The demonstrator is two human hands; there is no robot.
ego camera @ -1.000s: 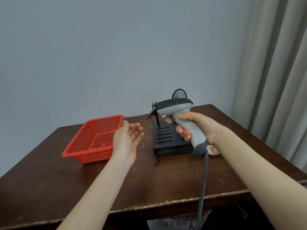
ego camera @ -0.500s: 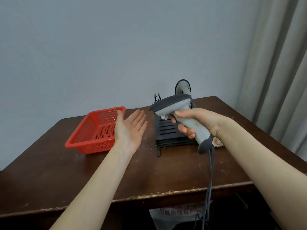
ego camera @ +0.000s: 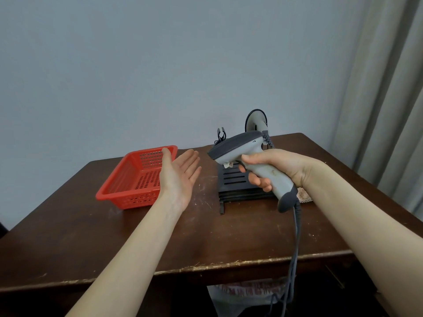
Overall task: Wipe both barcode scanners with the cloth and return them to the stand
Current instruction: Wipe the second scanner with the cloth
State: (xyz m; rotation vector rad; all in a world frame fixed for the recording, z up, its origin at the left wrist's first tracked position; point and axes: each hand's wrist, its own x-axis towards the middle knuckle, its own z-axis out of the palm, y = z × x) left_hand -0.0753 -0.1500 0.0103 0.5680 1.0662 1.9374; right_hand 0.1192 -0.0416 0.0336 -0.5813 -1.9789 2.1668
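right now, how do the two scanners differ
The near scanner is gripped in the right hand, above the table. The far scanner stands untouched behind it, by the back of the black stand. The near scanner shows side-on, head pointing left; the far scanner shows only its upright rounded head. Both are light grey with dark trim.

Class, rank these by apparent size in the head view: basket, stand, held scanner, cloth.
1. Basket
2. Held scanner, nearer the camera, so unsure against stand
3. Stand, partly hidden
4. Cloth, mostly hidden
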